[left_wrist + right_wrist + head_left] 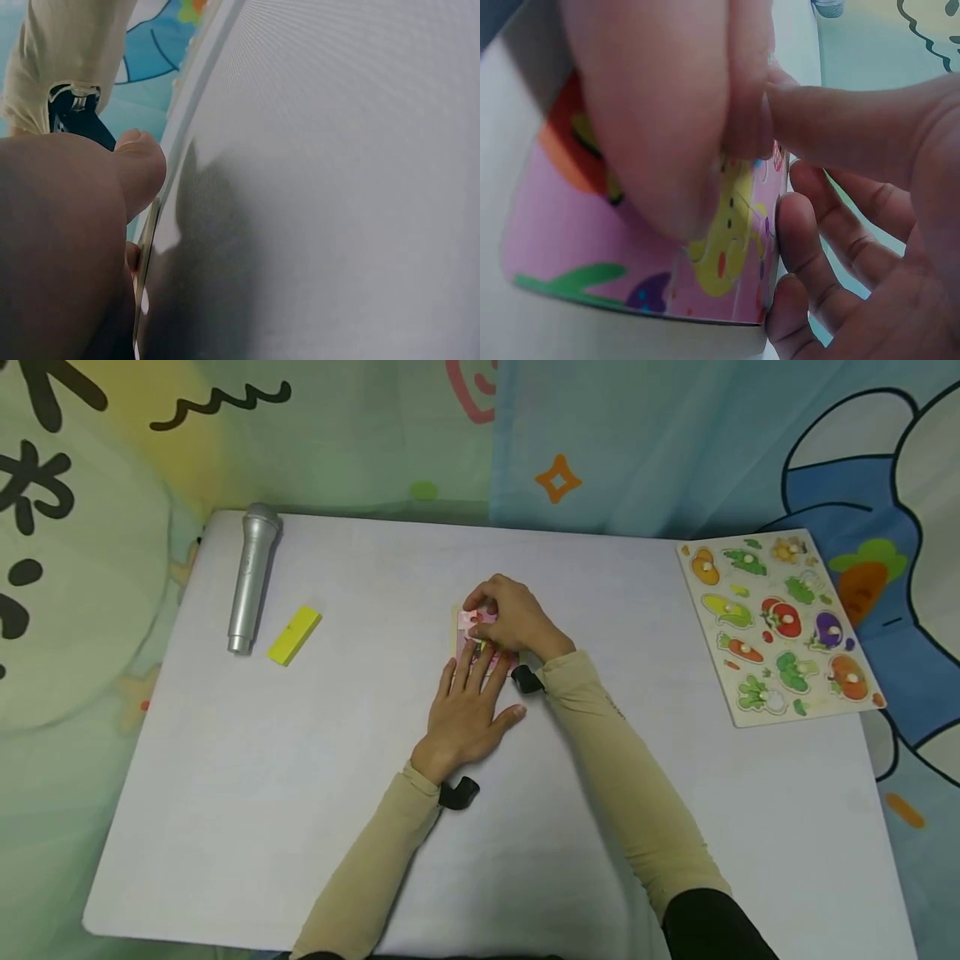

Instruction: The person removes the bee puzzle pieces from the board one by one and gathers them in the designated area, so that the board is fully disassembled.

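Observation:
A small pink jigsaw puzzle (472, 618) with a cartoon picture lies at the middle of the white table. My left hand (465, 714) is spread over its near part, fingers straight and pressing down. In the right wrist view, large left fingers (660, 112) cover part of the pink, yellow and green picture (592, 240). From the right, my right hand (513, 618) reaches over the far part with fingers bent and thumb and fingertips at the puzzle. Whether a piece is between them is hidden. The left wrist view shows my left thumb (142, 169) beside the table surface.
A silver microphone (253, 581) lies at the far left, with a yellow block (295, 635) beside it. At the right, a vegetable knob-puzzle board (716, 652) overhangs the table edge. Printed curtains (637, 443) hang behind the table (262, 793).

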Available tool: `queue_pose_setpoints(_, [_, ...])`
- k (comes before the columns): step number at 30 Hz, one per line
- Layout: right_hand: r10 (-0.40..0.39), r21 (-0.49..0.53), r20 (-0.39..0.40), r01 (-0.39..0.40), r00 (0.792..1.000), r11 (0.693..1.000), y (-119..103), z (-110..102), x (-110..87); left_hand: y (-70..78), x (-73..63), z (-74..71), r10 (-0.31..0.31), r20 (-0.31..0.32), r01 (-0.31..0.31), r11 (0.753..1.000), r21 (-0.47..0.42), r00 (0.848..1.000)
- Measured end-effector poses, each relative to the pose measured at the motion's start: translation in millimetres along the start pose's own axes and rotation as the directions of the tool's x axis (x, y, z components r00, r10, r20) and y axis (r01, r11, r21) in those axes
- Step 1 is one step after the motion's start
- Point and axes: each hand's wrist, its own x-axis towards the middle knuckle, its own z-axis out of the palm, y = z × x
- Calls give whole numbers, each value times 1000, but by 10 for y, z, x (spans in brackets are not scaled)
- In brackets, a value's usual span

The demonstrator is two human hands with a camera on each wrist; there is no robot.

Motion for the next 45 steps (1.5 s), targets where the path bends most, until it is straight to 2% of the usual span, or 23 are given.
queue_pose_setpoints(15, [-58, 44, -51, 60, 997, 997, -6, 21, -6, -4, 18, -23, -2, 16, 2, 1000, 18, 1000])
queue_pose_setpoints(26, [-65, 80, -54, 69, 996, 994, -38, 48, -24, -10, -2, -13, -4, 12, 4, 1000, 3, 1000])
queue_pose_setpoints(33, [-124, 74, -63, 128, 990, 989, -12, 54, -33, -15, -7, -25, 6, 11, -6, 1000, 1, 1000])
queue_pose_setpoints(40, [-123, 116, -45, 127, 991, 985, 9, 26, -52, -13, -5, -6, 6, 9, -6, 1000, 4, 1000])
queue_pose_setpoints(45, [-115, 129, -117, 130, 986, 983, 115, 2, -61, -10, -7, 10, 5, -7, -5, 1000, 2, 1000])
